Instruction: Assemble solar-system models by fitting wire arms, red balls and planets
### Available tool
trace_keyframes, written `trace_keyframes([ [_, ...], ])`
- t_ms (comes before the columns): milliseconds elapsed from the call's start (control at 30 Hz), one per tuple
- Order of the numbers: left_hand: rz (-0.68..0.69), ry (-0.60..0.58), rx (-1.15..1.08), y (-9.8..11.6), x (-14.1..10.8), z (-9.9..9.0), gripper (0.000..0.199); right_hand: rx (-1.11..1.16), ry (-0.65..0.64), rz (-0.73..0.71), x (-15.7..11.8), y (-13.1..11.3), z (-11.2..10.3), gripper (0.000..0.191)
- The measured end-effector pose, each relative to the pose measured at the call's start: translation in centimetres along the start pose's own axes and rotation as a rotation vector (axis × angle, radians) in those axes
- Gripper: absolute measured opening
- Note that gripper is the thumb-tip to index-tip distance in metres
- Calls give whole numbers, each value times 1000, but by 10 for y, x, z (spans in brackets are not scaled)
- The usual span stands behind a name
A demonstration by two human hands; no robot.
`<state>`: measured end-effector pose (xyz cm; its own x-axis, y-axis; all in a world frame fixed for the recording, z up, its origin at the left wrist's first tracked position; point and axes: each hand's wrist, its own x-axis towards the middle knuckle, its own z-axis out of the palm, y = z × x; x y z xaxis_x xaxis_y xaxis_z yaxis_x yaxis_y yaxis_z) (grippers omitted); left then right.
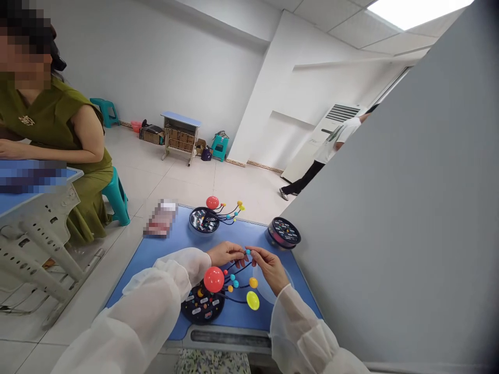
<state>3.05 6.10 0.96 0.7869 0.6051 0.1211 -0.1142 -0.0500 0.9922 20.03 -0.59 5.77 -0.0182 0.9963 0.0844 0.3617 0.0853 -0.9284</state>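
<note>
Both my hands meet over a blue tabletop (156, 280). My left hand (225, 253) and my right hand (268, 267) pinch a thin dark wire arm near a small cyan bead (248, 252). That arm belongs to a solar-system model on a round black base (202, 306), with a large red ball (214, 279), a yellow-green ball (252, 300) and an orange ball (253, 282). A clear plastic disc (265, 288) lies under my right hand. Farther off stand a second model (205, 219) and a black disc on a pink spool (284, 234).
A blurred packet (161, 218) lies at the table's far left corner. A seated person in olive (50, 130) is at a blue table on the left. A tall grey partition (390, 208) fills the right side. Another person (331, 150) stands far back near an air conditioner (335, 135).
</note>
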Motion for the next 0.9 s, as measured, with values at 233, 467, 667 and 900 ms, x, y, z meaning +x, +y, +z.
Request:
trace_keyframes([
  [233,-4,22,22,-4,2,0,22,-65,7,-16,1,0,2,52],
  [467,10,48,32,-9,2,-1,26,-268,-29,-230,5,-3,-3,38],
  [667,47,73,12,-13,2,1,28,-465,-178,-395,11,-12,-9,30],
  [900,22,75,21,-10,-1,-1,28,-550,-105,-405,10,-15,-4,24],
])
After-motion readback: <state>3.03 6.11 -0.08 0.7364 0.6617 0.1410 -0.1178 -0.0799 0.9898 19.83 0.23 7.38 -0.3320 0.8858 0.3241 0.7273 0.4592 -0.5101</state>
